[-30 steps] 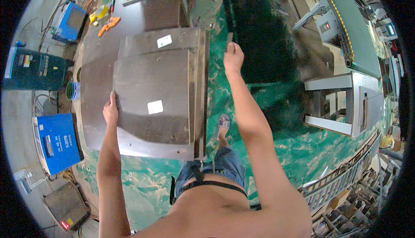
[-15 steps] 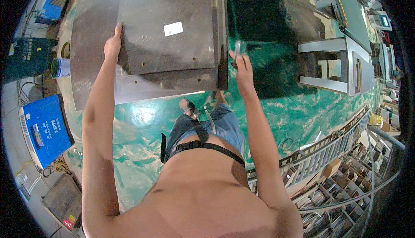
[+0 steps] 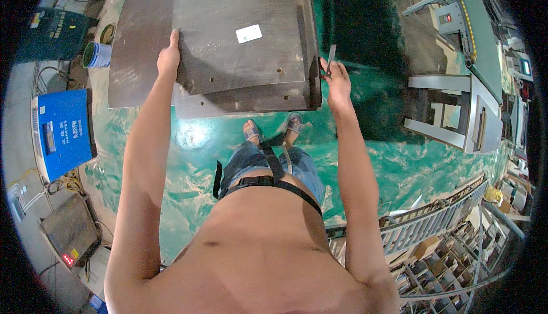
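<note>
A dark flat sheet (image 3: 240,5) with round holes and a white label (image 3: 249,33) lies on top of a stack of similar dark sheets (image 3: 251,104). My left hand (image 3: 169,60) is at its left edge. One digit stretches forward along the edge and the other fingers are mostly hidden, apparently closed round it. A wider brownish sheet (image 3: 137,40) juts out beyond that hand. Just off the stack's right side, my right hand (image 3: 339,83) is closed on a small flat metal blade-like tool (image 3: 333,52), its tip pointing forward.
Beneath me is a green floor (image 3: 228,160) with pale smears. To the left stand a blue machine box (image 3: 63,134) and a bucket (image 3: 98,55). On the right are a grey metal frame (image 3: 479,114) and a conveyor (image 3: 485,40). A slatted rack (image 3: 422,228) stands lower right.
The view has shifted, so the stack appears farther right and both my feet show. The tool in my right hand, blurred before, is now clearer and more upright. My left hand stays at the sheet's edge.
</note>
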The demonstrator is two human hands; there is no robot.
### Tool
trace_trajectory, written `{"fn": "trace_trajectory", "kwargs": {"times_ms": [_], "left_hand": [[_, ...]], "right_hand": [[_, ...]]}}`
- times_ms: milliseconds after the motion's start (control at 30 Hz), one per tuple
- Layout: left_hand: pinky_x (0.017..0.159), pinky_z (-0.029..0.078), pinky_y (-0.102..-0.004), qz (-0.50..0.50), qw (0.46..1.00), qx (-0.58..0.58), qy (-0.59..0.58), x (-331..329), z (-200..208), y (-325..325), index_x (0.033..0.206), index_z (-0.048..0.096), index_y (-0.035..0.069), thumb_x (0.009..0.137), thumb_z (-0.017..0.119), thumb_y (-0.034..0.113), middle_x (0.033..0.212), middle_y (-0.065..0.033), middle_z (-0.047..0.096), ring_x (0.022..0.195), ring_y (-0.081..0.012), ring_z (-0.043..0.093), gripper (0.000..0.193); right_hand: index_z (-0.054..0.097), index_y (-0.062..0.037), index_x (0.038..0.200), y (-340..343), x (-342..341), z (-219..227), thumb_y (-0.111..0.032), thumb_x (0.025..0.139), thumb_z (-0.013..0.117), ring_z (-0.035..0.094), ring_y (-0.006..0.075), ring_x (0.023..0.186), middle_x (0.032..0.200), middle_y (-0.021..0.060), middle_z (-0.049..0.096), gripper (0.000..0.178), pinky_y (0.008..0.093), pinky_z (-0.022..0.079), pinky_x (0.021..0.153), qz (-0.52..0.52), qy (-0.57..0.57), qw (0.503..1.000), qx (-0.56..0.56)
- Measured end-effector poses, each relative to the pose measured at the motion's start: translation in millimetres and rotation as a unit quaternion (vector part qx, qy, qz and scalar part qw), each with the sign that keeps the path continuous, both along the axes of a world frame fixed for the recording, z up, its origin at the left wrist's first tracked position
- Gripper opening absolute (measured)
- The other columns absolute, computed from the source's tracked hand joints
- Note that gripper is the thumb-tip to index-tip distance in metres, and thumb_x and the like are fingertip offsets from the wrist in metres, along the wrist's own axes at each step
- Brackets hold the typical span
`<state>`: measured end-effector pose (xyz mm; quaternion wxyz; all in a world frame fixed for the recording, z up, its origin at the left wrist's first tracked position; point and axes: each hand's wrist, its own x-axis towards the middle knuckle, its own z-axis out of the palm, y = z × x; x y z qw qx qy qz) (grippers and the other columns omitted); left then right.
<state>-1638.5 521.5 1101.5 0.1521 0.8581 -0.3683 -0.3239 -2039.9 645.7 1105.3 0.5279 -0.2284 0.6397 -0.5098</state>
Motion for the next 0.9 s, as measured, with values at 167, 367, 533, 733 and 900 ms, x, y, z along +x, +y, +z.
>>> {"fn": "trace_trajectory", "kwargs": {"times_ms": [167, 367, 533, 733, 900], "left_hand": [[0.095, 0.032, -0.0373, 0.178, 0.981, -0.024, 0.074, 7.4, -1.8, 64.3, 0.116, 0.045, -0.013, 0.073, 0.038, 0.073, 0.122, -0.0199, 0.047, 0.115, -0.0296, 0.043, 0.097], [0.091, 0.036, -0.034, 0.314, 0.923, -0.112, 0.191, 3.2, 1.3, 124.8, 0.121, 0.037, -0.014, 0.073, 0.047, 0.068, 0.119, -0.0151, 0.047, 0.107, -0.0242, 0.047, 0.095], [0.09, 0.038, -0.0354, 0.336, 0.911, -0.125, 0.201, -11.8, 15.9, 129.3, 0.117, 0.042, -0.011, 0.072, 0.05, 0.068, 0.115, -0.0128, 0.049, 0.101, -0.0239, 0.049, 0.091], [0.091, 0.037, -0.0365, 0.311, 0.908, -0.14, 0.245, 3.7, -4.2, 120.4, 0.119, 0.04, -0.011, 0.072, 0.05, 0.066, 0.117, -0.0138, 0.048, 0.103, -0.0249, 0.048, 0.091], [0.09, 0.039, -0.0364, 0.334, 0.894, -0.137, 0.264, -13.3, 10.3, 122.6, 0.12, 0.038, -0.013, 0.073, 0.053, 0.064, 0.12, -0.0147, 0.046, 0.104, -0.0252, 0.049, 0.091]], "right_hand": [[0.052, -0.0065, 0.094, -41.0, -10.3, -20.2, -0.026, 0.091, 0.045, 0.048, 0.0144, 0.103, 0.106, 0.0064, 0.059, 0.021, 0.0333, 0.033, 0.089, 0.121, 0.019, 0.992, -0.015], [0.053, -0.0021, 0.095, -44.8, -22.8, 4.3, -0.025, 0.091, 0.045, 0.052, 0.0138, 0.085, 0.093, 0.0037, 0.062, 0.025, 0.0318, 0.039, 0.08, 0.034, 0.071, 0.992, -0.102], [0.045, -0.0074, 0.075, 56.8, -8.3, -33.4, -0.023, 0.088, 0.05, 0.037, 0.0068, 0.049, 0.061, -0.0015, 0.041, 0.02, 0.0232, 0.03, 0.043, -0.195, 0.03, 0.98, -0.036], [0.051, -0.0027, 0.085, 99.7, 78.1, -86.4, -0.026, 0.086, 0.053, 0.04, 0.0078, 0.051, 0.064, -0.0002, 0.045, 0.023, 0.0229, 0.034, 0.044, -0.151, 0.013, 0.988, 0.012], [0.049, -0.0031, 0.079, 65.1, 64.2, -36.8, -0.023, 0.087, 0.051, 0.039, 0.0064, 0.05, 0.062, -0.0021, 0.044, 0.022, 0.022, 0.032, 0.043, -0.207, -0.06, 0.976, -0.04]]}}
